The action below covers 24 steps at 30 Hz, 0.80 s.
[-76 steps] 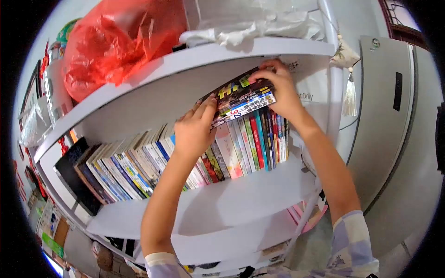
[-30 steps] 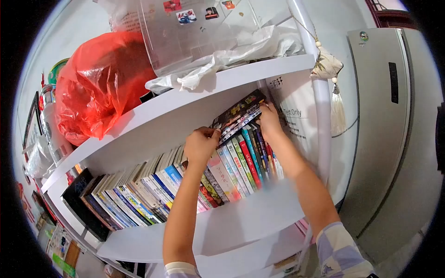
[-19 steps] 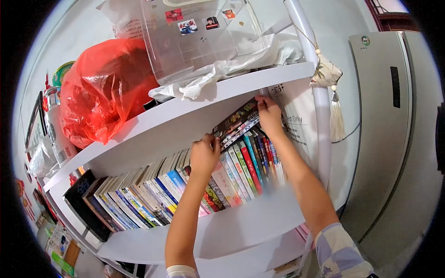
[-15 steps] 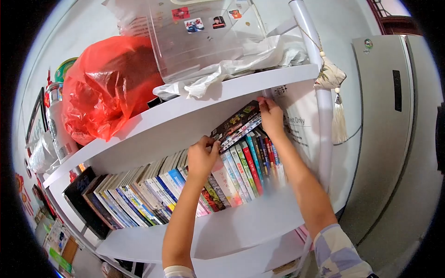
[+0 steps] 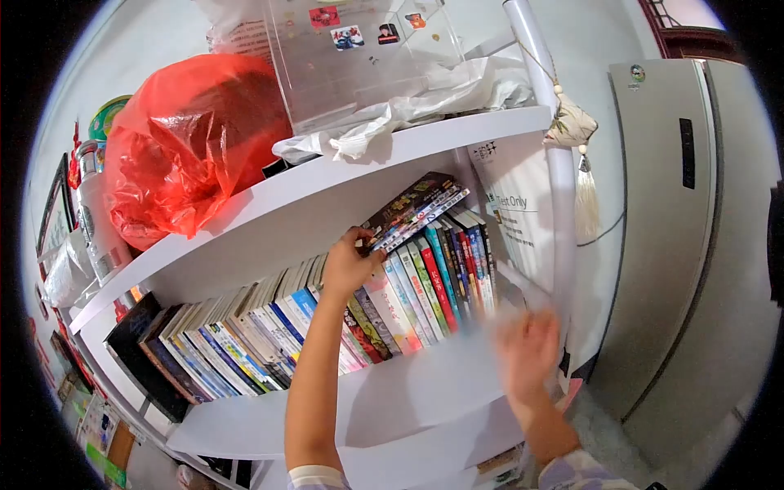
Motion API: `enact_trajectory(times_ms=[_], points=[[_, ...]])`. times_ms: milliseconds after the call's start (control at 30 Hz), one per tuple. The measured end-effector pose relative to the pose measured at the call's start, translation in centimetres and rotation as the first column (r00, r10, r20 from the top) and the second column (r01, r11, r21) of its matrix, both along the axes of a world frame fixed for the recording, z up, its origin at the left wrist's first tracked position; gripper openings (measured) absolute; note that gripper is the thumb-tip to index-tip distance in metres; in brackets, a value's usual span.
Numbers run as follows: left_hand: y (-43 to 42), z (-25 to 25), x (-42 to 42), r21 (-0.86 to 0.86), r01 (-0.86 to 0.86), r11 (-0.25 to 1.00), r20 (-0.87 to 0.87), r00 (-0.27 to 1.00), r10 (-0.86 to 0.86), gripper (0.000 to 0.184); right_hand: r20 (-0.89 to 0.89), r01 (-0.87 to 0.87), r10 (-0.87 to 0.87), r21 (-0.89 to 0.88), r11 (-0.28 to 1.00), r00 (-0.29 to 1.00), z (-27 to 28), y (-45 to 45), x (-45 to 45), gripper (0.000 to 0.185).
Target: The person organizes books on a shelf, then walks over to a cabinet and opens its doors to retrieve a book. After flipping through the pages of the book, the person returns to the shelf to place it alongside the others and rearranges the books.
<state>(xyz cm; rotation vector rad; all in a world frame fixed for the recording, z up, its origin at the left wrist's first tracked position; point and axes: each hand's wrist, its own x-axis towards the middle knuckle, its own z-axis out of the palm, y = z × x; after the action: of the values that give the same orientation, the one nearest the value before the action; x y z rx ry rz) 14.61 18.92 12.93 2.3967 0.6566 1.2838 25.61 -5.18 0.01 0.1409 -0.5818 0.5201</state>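
Observation:
A small stack of books (image 5: 418, 207), the top one dark-covered, lies flat on the upright row of books (image 5: 408, 294) in the shelf. My left hand (image 5: 351, 260) is closed on the stack's left end, thumb toward the front. My right hand (image 5: 527, 347) is apart from the stack, in front of the row's right end and lower down. Motion smears its fingers, so their pose is not clear. A faint pale blur lies just left of that hand.
The white shelf board (image 5: 425, 135) above carries a red plastic bag (image 5: 192, 147) and a clear plastic box (image 5: 367, 73). A pale shelf post (image 5: 565, 212) with a hanging tassel (image 5: 586, 196) stands at right, near a grey refrigerator (image 5: 653, 245).
My right hand has let go of the stack's right end and moved down in front of the shelf. My left hand stays at the stack's left end.

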Motion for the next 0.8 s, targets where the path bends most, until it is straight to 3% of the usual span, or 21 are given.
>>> enact_trajectory(times_ms=[67,100,133,167,233,300,333,400,433,500,567,600,633,667,700,733,800], points=[[-1.6,-0.1,0.8,0.144,-0.181,0.973,0.019,0.983,0.18,0.04,0.34,-0.036,0.007,0.079,0.996,0.941,-6.1,-2.3,-1.1,0.035],[-2.6,-0.2,1.0,0.212,-0.268,0.94,0.036,0.963,0.266,0.038,0.271,-0.011,0.011,-0.001,1.0,0.963,-7.7,-3.4,-1.7,0.037],[-3.4,-0.3,1.0,0.129,-0.306,0.943,0.012,0.951,0.308,0.032,0.195,0.008,0.009,-0.084,0.996,0.981,-9.0,-4.6,-2.6,0.039],[-3.2,-0.8,0.8,0.233,-0.278,0.932,0.152,0.957,0.248,0.029,0.114,0.019,0.0,-0.166,0.986,0.993,-9.8,-5.9,-3.2,0.041],[-2.2,-2.0,-0.1,0.436,-0.247,0.865,0.387,0.92,0.067,0.023,0.115,0.135,-0.122,-0.12,0.984,0.986,-8.4,-9.1,-2.9,0.04],[-6.6,-2.4,-2.7,0.305,-0.003,0.952,0.464,0.874,-0.146,0.013,0.285,0.36,-0.341,-0.015,0.933,0.896,-3.8,-13.4,-2.6,0.039],[-10.1,-2.3,-4.8,0.247,0.262,0.933,0.437,0.829,-0.348,0.011,0.329,0.429,-0.416,0.035,0.902,0.848,-1.3,-15.4,-3.0,0.039],[-19.1,-1.0,-9.5,0.145,0.659,0.738,0.445,0.623,-0.643,0.017,0.4,0.48,-0.506,0.172,0.86,0.764,4.2,-18.9,-4.8,0.041],[-22.5,-0.3,-11.0,0.258,0.828,0.497,0.373,0.389,-0.842,0.027,0.48,0.427,-0.474,0.213,0.879,0.738,7.1,-20.2,-6.1,0.037],[-30.5,1.4,-14.0,0.208,0.866,0.454,0.389,0.353,-0.851,0.03,0.607,0.315,-0.396,0.242,0.918,0.689,9.8,-22.5,-7.4,0.034],[-36.8,1.5,-16.3,0.018,0.883,0.469,0.456,0.411,-0.79,0.024,0.701,0.262,-0.348,0.232,0.937,0.623,10.5,-24.8,-7.7,0.034],[-38.9,0.8,-16.5,0.026,0.879,0.477,0.458,0.413,-0.787,0.028,0.747,0.262,-0.341,0.228,0.938,0.571,10.7,-26.2,-7.7,0.033],[-41.1,0.1,-16.5,0.038,0.874,0.484,0.461,0.414,-0.785,0.034,0.725,0.206,-0.308,0.229,0.951,0.616,10.2,-27.4,-8.0,0.032],[-44.0,-0.3,-17.0,-0.077,0.84,0.537,0.511,0.496,-0.702,0.03,0.705,0.149,-0.27,0.229,0.962,0.656,9.4,-28.7,-8.2,0.031],[-43.7,-1.3,-17.2,0.009,0.955,0.296,0.413,0.266,-0.871,0.034,0.682,0.096,-0.227,0.224,0.97,0.695,9.1,-29.9,-8.2,0.03],[-43.7,-1.5,-17.1,0.017,1.0,0.009,0.293,0.004,-0.956,0.047,0.745,0.009,-0.148,0.187,0.982,0.65,9.3,-31.1,-8.2,0.029],[-48.9,-3.1,-15.7,0.134,0.991,-0.001,0.427,-0.059,-0.902,0.043,0.719,-0.101,0.025,0.064,0.993,0.695,10.1,-33.7,-9.1,0.026]])
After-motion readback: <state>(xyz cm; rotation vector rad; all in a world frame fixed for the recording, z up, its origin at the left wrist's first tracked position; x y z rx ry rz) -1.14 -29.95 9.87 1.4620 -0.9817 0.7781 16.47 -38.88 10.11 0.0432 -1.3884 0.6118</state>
